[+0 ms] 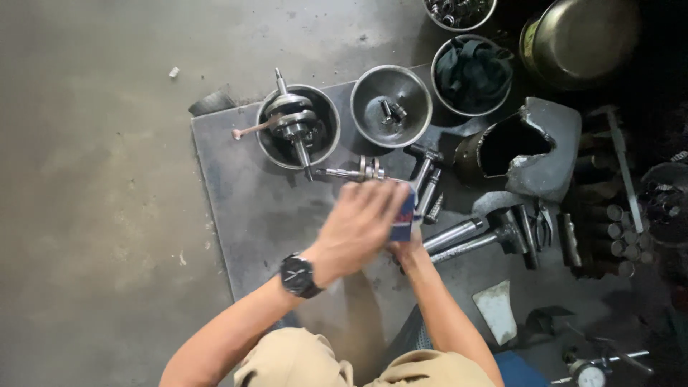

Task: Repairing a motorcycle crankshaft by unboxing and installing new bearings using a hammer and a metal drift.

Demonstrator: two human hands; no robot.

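My left hand, with a black watch on its wrist, lies over a small blue and white box and is motion-blurred. My right hand is mostly hidden beneath the left and grips the box from below. Both hands hover above a dark metal plate on the floor. Just beyond the hands lies a small shaft with a gear. A crankshaft with its connecting rod rests in a steel bowl further off.
A second steel bowl holds small parts, a third holds dark cloth. Hammers, sockets, pliers, a broken dark container and a big pot lie right. Bare concrete floor spreads left.
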